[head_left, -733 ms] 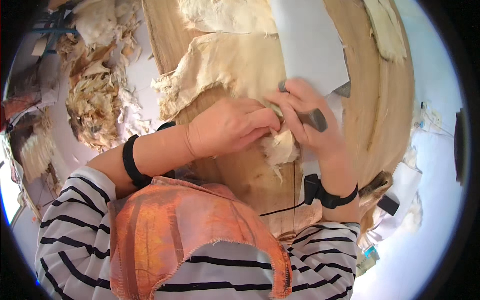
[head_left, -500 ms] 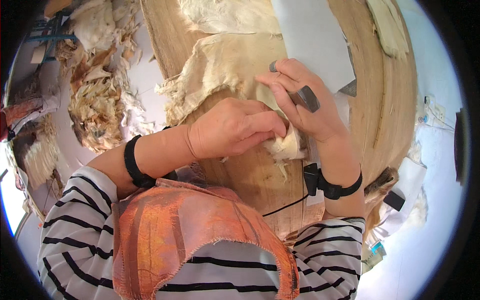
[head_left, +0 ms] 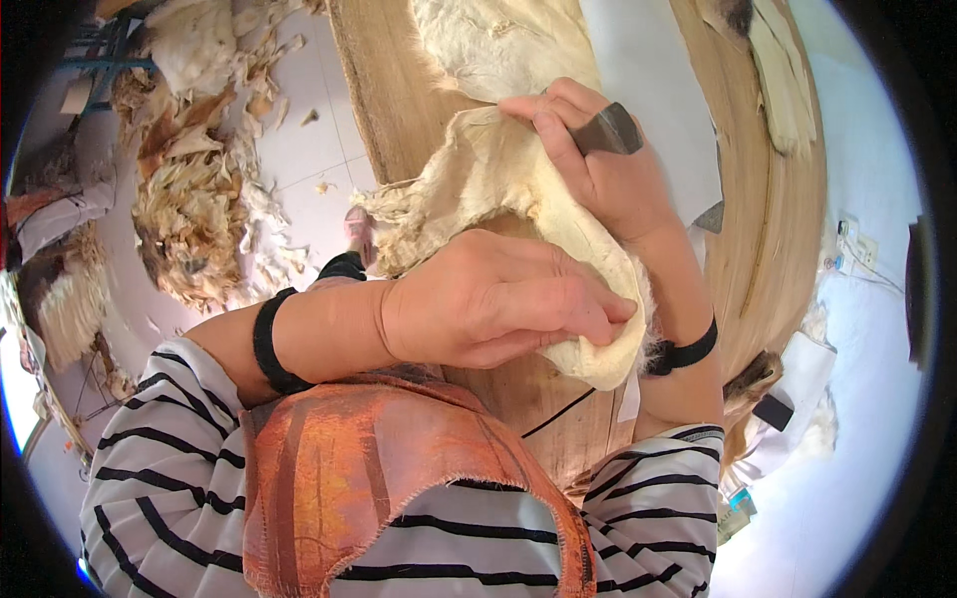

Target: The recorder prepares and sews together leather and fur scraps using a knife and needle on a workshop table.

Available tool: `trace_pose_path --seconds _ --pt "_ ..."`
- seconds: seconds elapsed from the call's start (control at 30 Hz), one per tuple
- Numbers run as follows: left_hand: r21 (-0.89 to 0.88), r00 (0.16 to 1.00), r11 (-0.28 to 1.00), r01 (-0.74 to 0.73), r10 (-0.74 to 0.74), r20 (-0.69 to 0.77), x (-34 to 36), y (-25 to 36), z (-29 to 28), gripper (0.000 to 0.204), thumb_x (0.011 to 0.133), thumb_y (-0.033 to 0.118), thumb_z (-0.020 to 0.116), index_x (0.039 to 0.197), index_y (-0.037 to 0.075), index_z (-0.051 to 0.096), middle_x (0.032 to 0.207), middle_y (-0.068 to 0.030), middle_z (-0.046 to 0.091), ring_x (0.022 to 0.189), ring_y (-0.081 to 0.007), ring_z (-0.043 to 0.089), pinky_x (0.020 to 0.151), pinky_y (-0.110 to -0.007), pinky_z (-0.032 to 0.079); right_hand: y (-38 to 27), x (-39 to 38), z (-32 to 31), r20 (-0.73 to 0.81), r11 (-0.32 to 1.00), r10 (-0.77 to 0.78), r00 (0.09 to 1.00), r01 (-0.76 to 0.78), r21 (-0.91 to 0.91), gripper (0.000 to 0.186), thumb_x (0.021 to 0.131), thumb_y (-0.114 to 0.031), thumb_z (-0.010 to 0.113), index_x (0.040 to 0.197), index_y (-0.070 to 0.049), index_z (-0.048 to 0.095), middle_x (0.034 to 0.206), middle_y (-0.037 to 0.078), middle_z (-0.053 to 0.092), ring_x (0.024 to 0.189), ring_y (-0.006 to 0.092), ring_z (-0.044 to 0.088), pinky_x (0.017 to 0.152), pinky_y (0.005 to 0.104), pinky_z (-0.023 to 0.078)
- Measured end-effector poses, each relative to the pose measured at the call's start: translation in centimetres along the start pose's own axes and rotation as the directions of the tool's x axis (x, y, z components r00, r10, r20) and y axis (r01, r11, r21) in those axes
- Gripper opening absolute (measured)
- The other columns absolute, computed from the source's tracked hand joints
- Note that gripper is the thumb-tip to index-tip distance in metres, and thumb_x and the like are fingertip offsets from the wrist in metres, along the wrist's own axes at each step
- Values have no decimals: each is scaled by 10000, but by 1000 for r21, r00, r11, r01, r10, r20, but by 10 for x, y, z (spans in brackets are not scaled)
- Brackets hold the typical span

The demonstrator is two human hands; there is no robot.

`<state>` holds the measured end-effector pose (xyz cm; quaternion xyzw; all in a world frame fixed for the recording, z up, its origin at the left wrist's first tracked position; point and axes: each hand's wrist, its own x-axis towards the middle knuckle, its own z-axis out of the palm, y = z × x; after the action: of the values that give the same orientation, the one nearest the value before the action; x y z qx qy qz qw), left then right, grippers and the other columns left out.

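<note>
A pale cream animal hide (head_left: 454,164), fleshy side up with ragged edges and a little white fur along its right side, is stretched between my hands above the wooden board. My left hand (head_left: 498,304) is closed, pinching the hide's near end between thumb and fingers. My right hand (head_left: 608,164) is closed round a flat dark grey tool (head_left: 610,130), whose blunt end sticks out above the thumb. The right fingertips touch the hide's far edge; the tool's other end is hidden in the hand.
Another cream hide (head_left: 503,45) lies at the far side of the wooden board (head_left: 374,90), beside a grey-white sheet (head_left: 648,80). Pale strips of hide (head_left: 783,75) lie at far right. Brown and white fur scraps (head_left: 194,219) are heaped on the floor at left.
The hide has been pulled toward me and lifted, now separate from the one behind it. My left hand has moved right and nearer; my right hand has shifted slightly farther away.
</note>
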<state>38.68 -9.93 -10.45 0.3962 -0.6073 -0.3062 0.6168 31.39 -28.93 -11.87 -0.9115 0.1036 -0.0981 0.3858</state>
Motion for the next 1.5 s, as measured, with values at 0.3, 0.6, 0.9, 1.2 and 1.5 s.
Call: trace_pose_path --seconds 0.3,0.6,0.9,1.2,1.5 --pt "-29 964 973 -227 229 134 11 34 -20 164 904 55 704 1060 8 719 1228 -173 714 1076 -312 717 877 -369 601 3 26 1 60 996 41 997 -36 -84 358 1086 -344 462 1275 -163 707 957 140 665 864 343 624 782 386 481" --pt "-296 486 612 733 -776 -402 2 -5 -105 318 1073 175 548 1339 2 561 1196 -126 690 1072 -194 689 935 -312 572 -12 60 -13 39 978 -132 991 123 169 409 1087 -386 457 1207 -84 705 1024 160 716 978 341 658 888 402 500" --pt "-235 343 397 887 -909 -237 24 -26 -118 365 1064 341 576 1177 3 651 958 -112 744 802 -156 734 703 -272 618 -4 104 7 211 959 -173 962 116 257 463 1079 -426 425 1120 -37 672 1030 191 701 973 365 642 870 419 484" --pt "-286 311 404 869 -895 -319 26 -37 -110 327 1056 348 588 1106 36 676 825 -77 735 666 -137 708 595 -250 576 5 114 12 279 958 -202 939 130 254 463 1052 -425 461 1012 -16 672 849 241 667 842 436 614 781 468 475" --pt "-137 402 511 849 -792 -459 26 -43 -95 232 1042 234 577 1087 38 691 730 -19 657 587 -93 623 535 -241 506 8 122 26 226 989 -149 963 143 43 463 1040 -465 462 1036 -80 719 823 179 693 804 362 649 768 427 492"
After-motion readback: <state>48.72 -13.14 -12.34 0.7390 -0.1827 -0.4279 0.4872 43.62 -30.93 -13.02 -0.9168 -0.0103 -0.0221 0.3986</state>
